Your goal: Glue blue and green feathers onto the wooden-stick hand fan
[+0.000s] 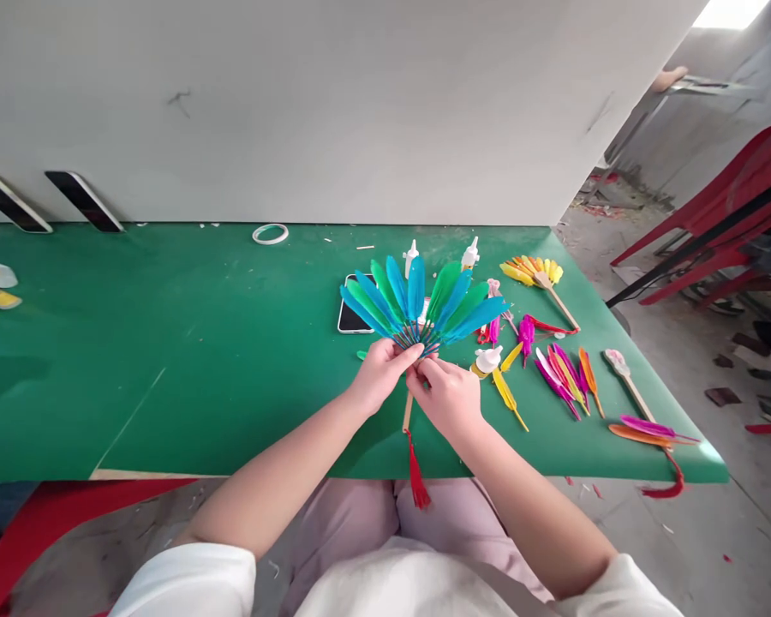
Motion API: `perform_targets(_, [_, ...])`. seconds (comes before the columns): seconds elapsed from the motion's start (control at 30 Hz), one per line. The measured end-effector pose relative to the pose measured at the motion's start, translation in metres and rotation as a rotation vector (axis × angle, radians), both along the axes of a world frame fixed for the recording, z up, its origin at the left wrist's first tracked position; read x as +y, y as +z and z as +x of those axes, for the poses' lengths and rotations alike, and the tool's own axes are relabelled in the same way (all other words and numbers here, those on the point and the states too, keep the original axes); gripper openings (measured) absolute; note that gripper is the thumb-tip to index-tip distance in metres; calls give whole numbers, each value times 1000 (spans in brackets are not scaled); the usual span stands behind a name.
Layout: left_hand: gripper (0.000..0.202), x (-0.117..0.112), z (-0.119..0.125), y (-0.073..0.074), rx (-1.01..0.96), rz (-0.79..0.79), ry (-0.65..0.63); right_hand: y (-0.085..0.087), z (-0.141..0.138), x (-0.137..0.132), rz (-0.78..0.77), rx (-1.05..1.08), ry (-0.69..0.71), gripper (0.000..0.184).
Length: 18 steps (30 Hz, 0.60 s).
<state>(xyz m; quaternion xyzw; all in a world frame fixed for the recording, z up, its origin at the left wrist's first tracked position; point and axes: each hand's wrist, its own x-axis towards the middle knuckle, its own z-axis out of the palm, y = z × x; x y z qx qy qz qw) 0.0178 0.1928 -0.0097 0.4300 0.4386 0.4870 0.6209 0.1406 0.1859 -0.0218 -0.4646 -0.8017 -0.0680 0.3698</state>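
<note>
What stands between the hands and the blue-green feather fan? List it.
Nothing visible. The left hand and right hand both pinch the feather fan at its base, where feathers meet the stick. The phone lies beyond, under the feathers.

Upper body: one plain white top (411, 591), visible at the bottom centre of the frame.

Sleeves: short, white, loose at the hem. The left sleeve (189, 583) shows at lower left, the right sleeve (623, 591) at lower right. Each ends above the elbow.

Arms: the left forearm (283, 480) and right forearm (527, 506) are bare from sleeve hem to wrist.

Left grip (380, 374) and right grip (448, 399): bare, at frame centre.

Lower body: pale pink trousers (353, 523) of smooth fabric, seen just above the top in the frame.
</note>
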Motion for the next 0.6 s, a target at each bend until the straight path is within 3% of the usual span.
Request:
perform_targets(0.13, [25, 11, -1, 0, 10, 20, 60, 35, 26, 13, 51, 134, 167, 31])
perform_targets(0.2, [24, 11, -5, -3, 28, 2, 53, 57, 44, 25, 93, 303, 111, 20])
perform_targets(0.27, [23, 9, -8, -6, 52, -16, 13, 72, 57, 42, 8, 417, 101, 10])
perform_targets(0.3, [22, 7, -9, -7, 69, -20, -5, 76, 61, 50, -70, 440, 124, 21])
perform_targets(0.37, [24, 4, -9, -9, 111, -32, -15, 76, 64, 64, -260, 404, 225, 36])
perform_targets(0.47, [27, 1, -7, -10, 179, -75, 2, 64, 64, 72, -487, 376, 270, 28])
perform_targets(0.6, [24, 0, -4, -12, 257, -69, 23, 52, 65, 71, -583, 454, 247, 23])
